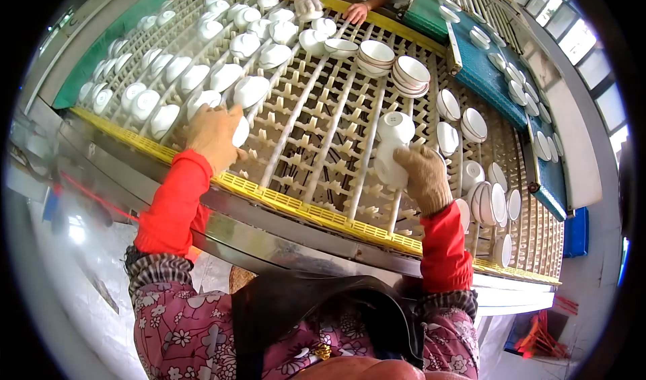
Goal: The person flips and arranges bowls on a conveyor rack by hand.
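My left hand (212, 136), in a tan knit glove, is closed around a white bowl (240, 131), which shows between its fingers and thumb. Just past the fingertips lie another bowl (204, 102) and an upturned bowl (251, 91) on the pegged conveyor (306, 141). My right hand (426, 179), gloved the same way, grips a slightly blurred white bowl (389, 166) by its side. Directly beyond that one, an upside-down bowl (396, 127) shows its foot. Stacked bowls (490, 203) lean on their sides right of my right wrist.
Across the conveyor are a co-worker's gloved hand (307, 3) and bare hand (356, 13). Upright bowl stacks (410, 74) stand near the middle. Rows of upturned bowls (178, 68) fill the left. A blue-green belt (481, 63) carries bowls at right. Yellow edging (316, 213) runs along the front.
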`<state>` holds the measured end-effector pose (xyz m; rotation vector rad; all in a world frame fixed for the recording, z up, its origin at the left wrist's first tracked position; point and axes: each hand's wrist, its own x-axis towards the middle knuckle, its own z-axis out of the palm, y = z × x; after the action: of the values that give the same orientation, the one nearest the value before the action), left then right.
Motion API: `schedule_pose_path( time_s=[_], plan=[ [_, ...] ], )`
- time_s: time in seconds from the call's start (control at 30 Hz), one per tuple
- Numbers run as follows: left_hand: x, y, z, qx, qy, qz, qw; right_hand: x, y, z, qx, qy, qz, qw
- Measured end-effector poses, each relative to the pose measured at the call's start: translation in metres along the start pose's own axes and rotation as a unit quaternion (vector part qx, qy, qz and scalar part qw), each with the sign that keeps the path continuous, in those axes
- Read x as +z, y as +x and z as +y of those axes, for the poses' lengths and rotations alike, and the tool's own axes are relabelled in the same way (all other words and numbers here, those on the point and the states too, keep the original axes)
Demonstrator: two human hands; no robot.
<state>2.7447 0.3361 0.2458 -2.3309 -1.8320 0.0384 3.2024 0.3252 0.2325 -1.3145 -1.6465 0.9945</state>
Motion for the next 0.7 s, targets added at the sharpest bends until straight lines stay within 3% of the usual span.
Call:
schedule_pose_path(
  time_s=[0.03,0.1,0.2,0.3,0.33,0.37,0.43,0.53,0.6,0.67,0.7],
  plan=[
    [-0.004,-0.002,0.004,-0.008,-0.020,-0.010,1.000,0.004,0.012,0.011,-0.227,-0.148,0.018,0.962],
    [-0.018,-0.001,0.016,-0.026,-0.060,-0.027,0.998,0.026,0.038,0.010,-0.434,-0.258,0.085,0.859],
    [-0.009,0.007,0.015,-0.096,-0.110,0.001,0.989,0.088,0.082,-0.041,-0.325,-0.170,0.062,0.928],
    [0.006,0.003,-0.003,-0.141,-0.131,0.017,0.981,0.118,0.097,-0.086,-0.078,-0.347,-0.167,0.920],
    [0.014,0.002,-0.010,-0.160,-0.142,0.013,0.977,0.115,0.100,-0.020,-0.307,-0.267,-0.082,0.910],
    [0.027,0.001,-0.020,-0.146,-0.144,0.031,0.978,0.104,0.083,-0.031,-0.177,-0.196,-0.085,0.961],
    [0.020,0.004,-0.019,-0.171,-0.132,-0.010,0.976,0.080,0.043,-0.037,-0.045,-0.121,-0.073,0.989],
    [0.015,0.006,-0.006,-0.182,-0.113,-0.032,0.976,0.032,-0.006,-0.020,-0.068,-0.220,0.003,0.973],
    [-0.006,0.000,0.015,-0.171,-0.092,-0.033,0.980,-0.006,-0.024,-0.019,-0.052,-0.375,-0.046,0.924],
    [0.017,0.003,0.007,-0.153,-0.057,-0.002,0.987,-0.027,-0.045,0.011,-0.131,-0.426,-0.032,0.894],
    [0.016,0.004,0.007,-0.161,-0.053,-0.015,0.985,-0.032,-0.050,0.022,-0.105,-0.459,-0.008,0.882]
  ],
)
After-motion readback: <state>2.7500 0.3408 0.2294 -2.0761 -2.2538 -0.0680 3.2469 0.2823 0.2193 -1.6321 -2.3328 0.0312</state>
